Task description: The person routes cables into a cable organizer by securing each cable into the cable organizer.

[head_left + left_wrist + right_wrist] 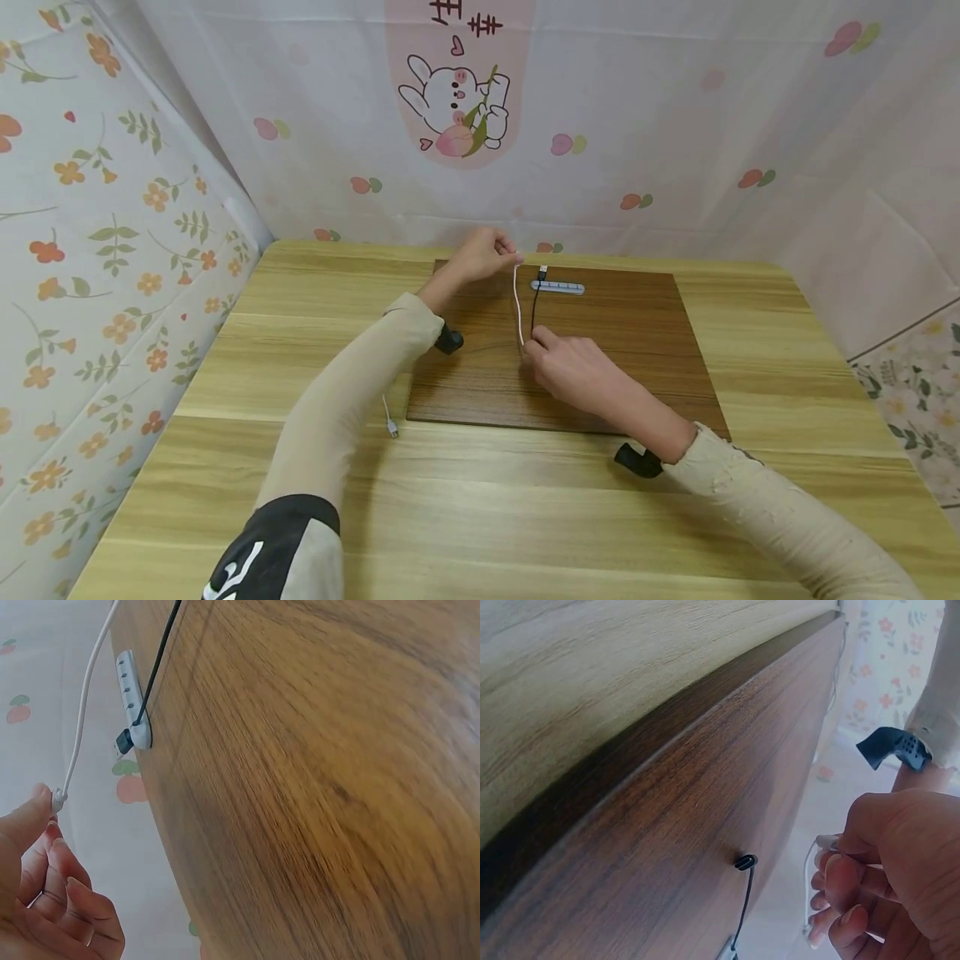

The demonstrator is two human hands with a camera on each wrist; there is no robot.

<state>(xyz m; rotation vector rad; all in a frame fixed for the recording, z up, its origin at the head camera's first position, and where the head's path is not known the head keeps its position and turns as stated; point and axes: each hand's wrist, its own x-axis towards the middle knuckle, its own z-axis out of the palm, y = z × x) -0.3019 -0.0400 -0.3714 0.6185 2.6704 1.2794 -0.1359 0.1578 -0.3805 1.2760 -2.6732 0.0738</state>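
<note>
My left hand (483,257) (56,900) pinches one end of a white cable (517,304) (81,712) between thumb and finger near the back edge of the brown board (480,383). Nearer to me, my right hand (573,367) (907,855) pinches the other end by its white connector (827,842). To the right of the white cable, a black cable (533,312) (157,664) runs through an end slot of the light blue cable holder (558,287) (129,682), its plug (124,741) past the holder. Its other connector (745,861) is by the board's surface.
On the wooden table (502,500), another white plug (392,428) lies left of the board, its cable partly hidden by my left sleeve. Dark straps show at my left wrist (448,340) and right wrist (637,460). A patterned curtain (300,67) stands behind the table.
</note>
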